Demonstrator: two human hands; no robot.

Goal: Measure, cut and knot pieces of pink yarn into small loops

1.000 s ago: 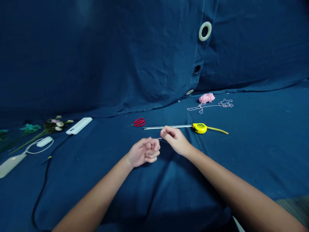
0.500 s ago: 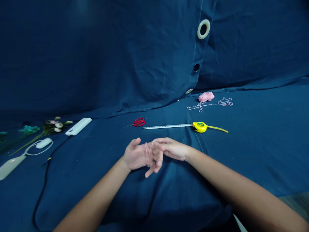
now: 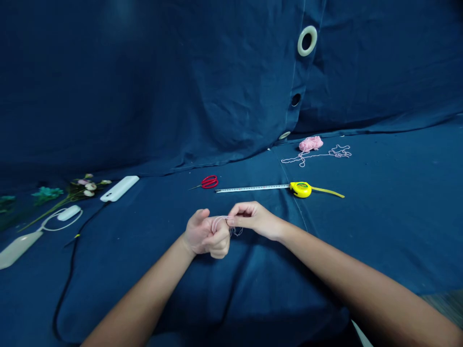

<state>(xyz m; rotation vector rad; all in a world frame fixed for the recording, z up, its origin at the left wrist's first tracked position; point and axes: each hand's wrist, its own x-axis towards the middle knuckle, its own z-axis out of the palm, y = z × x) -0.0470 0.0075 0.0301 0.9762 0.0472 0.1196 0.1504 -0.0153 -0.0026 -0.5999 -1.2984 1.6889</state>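
Both hands meet over the blue cloth (image 3: 379,226) near the middle. My left hand (image 3: 204,235) is curled, thumb up, with thin pink yarn (image 3: 219,222) looped around its fingers. My right hand (image 3: 253,219) pinches the same yarn right beside the left fingers; short loose ends hang below the pinch. Beyond the hands lie red scissors (image 3: 209,181) and a yellow tape measure (image 3: 301,189) with its blade pulled out to the left.
A pink yarn ball (image 3: 310,143) with a loose strand trails at the back right. At the left lie artificial flowers (image 3: 77,187), a white rectangular case (image 3: 119,188), white devices (image 3: 18,245) and a black cable (image 3: 68,270). The blue backdrop has white grommets (image 3: 307,41).
The left hand opened with yarn wound around its fingers, then curled again. The right hand moved from a raised pinch down against the left fingers, still on the yarn.
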